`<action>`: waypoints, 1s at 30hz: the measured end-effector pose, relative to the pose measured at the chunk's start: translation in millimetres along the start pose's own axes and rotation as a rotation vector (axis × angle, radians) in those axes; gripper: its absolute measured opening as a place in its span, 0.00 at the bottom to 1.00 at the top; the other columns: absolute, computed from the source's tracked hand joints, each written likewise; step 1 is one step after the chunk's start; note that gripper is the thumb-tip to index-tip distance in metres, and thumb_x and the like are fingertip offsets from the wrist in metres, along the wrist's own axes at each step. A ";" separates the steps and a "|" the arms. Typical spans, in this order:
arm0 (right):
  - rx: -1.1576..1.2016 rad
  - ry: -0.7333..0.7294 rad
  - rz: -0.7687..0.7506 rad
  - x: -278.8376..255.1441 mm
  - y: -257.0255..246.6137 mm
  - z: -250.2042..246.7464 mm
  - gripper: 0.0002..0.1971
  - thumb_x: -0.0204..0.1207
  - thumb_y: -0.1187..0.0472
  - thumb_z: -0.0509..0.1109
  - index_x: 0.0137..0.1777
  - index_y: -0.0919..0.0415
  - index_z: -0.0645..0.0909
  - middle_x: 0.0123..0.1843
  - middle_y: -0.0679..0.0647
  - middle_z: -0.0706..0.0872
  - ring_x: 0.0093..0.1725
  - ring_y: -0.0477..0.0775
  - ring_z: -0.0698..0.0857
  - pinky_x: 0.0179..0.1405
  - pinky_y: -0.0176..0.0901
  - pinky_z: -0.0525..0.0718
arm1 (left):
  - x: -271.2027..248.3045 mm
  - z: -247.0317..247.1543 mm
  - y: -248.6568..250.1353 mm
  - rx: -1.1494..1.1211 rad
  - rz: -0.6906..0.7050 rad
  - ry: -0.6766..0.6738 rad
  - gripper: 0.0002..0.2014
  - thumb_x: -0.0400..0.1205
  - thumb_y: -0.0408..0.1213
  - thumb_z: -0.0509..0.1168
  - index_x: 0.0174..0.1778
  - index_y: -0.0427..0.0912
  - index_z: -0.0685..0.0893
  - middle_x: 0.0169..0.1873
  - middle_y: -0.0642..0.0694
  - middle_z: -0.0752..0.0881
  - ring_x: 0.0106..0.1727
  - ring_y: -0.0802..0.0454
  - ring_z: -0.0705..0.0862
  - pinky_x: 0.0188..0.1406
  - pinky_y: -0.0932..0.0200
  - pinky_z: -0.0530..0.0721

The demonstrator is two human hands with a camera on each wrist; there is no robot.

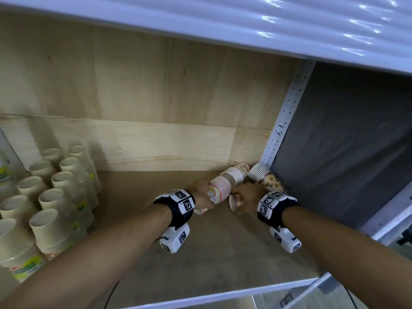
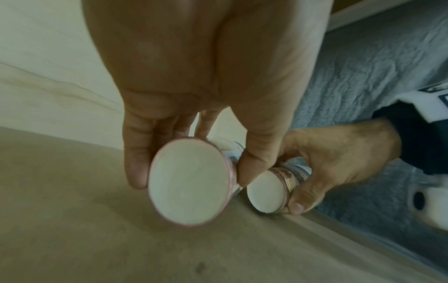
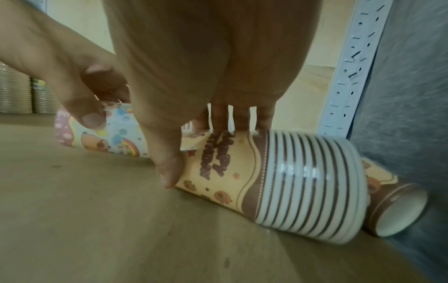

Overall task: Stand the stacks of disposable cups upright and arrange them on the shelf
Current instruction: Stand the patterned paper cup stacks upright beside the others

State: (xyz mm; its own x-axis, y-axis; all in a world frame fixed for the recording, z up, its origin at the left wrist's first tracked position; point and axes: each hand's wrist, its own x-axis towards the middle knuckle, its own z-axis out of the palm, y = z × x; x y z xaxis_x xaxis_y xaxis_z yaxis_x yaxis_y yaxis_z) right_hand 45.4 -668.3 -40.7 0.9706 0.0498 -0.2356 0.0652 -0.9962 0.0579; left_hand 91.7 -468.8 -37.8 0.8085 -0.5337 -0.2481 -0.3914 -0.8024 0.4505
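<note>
A pink rainbow-print cup stack (image 1: pixel 218 188) lies on its side on the brown shelf board (image 1: pixel 200 253), and my left hand (image 1: pixel 201 196) grips it near its base (image 2: pixel 189 183). Just to its right my right hand (image 1: pixel 246 197) grips a yellow-and-brown printed stack (image 3: pixel 242 172), also on its side, thumb low and fingers over the top. The left wrist view shows that stack's white base (image 2: pixel 265 193) between the right hand's thumb and fingers. Another brown stack (image 3: pixel 397 206) lies behind it in the right back corner, its base facing out.
Several upright stacks of beige cups (image 1: pixel 58 197) fill the shelf's left side. A perforated white post (image 1: pixel 287 112) and a dark side panel (image 1: pixel 345 141) close off the right. The plywood back wall (image 1: pixel 145 97) is just behind, a white shelf (image 1: pixel 245 25) overhead, and the front edge (image 1: pixel 223 293) below.
</note>
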 end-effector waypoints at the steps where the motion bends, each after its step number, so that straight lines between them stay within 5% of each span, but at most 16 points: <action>1: 0.023 -0.002 0.011 -1.1 -1.1 -0.2 0.30 0.62 0.48 0.80 0.66 0.50 0.80 0.60 0.47 0.85 0.59 0.53 0.85 0.53 0.42 0.82 | -1.9 -4.4 -1.0 0.024 0.001 0.003 0.36 0.74 0.44 0.75 0.77 0.40 0.69 0.68 0.42 0.79 0.65 0.42 0.82 0.58 0.52 0.84; 9: 0.156 0.112 0.021 -13.6 -16.0 -24.5 0.11 0.69 0.52 0.74 0.46 0.46 0.74 0.35 0.36 0.77 0.39 0.41 0.78 0.41 0.35 0.73 | -18.6 -49.2 -10.3 0.063 0.015 0.040 0.25 0.73 0.38 0.75 0.66 0.43 0.77 0.59 0.46 0.80 0.53 0.46 0.80 0.49 0.54 0.82; 11: 0.185 0.159 0.038 -10.7 -21.5 -31.4 0.09 0.67 0.47 0.72 0.45 0.44 0.77 0.38 0.34 0.80 0.41 0.37 0.78 0.45 0.38 0.77 | -23.7 -61.3 -12.9 0.064 0.021 0.070 0.19 0.74 0.37 0.74 0.60 0.44 0.79 0.55 0.46 0.78 0.50 0.47 0.78 0.44 0.58 0.77; 15: 0.168 0.103 0.022 -5.5 -45.6 -56.2 0.18 0.72 0.50 0.74 0.61 0.49 0.82 0.56 0.48 0.84 0.59 0.55 0.84 0.61 0.47 0.81 | -33.6 -83.6 -18.5 0.086 0.006 0.107 0.22 0.73 0.37 0.76 0.63 0.45 0.82 0.61 0.45 0.81 0.55 0.46 0.82 0.43 0.58 0.81; 19: 0.295 0.096 -0.002 -4.2 -64.7 -80.0 0.22 0.69 0.53 0.78 0.62 0.51 0.78 0.57 0.52 0.84 0.57 0.57 0.85 0.53 0.47 0.85 | -46.3 -105.2 -29.2 0.162 -0.019 0.124 0.20 0.72 0.35 0.77 0.61 0.44 0.85 0.60 0.45 0.81 0.58 0.45 0.83 0.51 0.55 0.86; 24: 0.397 0.126 -0.058 1.7 -100.1 -96.8 0.21 0.69 0.55 0.78 0.61 0.52 0.77 0.57 0.52 0.83 0.56 0.55 0.83 0.55 0.48 0.85 | -59.7 -127.5 -50.6 0.213 -0.058 0.112 0.19 0.73 0.32 0.76 0.61 0.43 0.87 0.60 0.45 0.83 0.52 0.48 0.81 0.46 0.59 0.81; 30: 0.500 0.119 -0.125 14.9 -144.4 -101.5 0.20 0.69 0.55 0.78 0.60 0.52 0.78 0.56 0.53 0.84 0.52 0.55 0.83 0.45 0.42 0.81 | -72.2 -140.4 -77.0 0.311 -0.133 0.080 0.16 0.72 0.31 0.76 0.57 0.39 0.88 0.55 0.45 0.81 0.50 0.49 0.79 0.43 0.60 0.80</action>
State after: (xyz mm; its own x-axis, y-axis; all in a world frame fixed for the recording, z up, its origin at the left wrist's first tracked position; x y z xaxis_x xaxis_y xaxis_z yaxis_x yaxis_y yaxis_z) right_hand 74.0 -516.5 45.9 0.9840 0.1489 -0.0974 0.0916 -0.8933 -0.4399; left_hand 125.2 -331.0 65.9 0.8885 -0.4060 -0.2139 -0.3854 -0.9132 0.1325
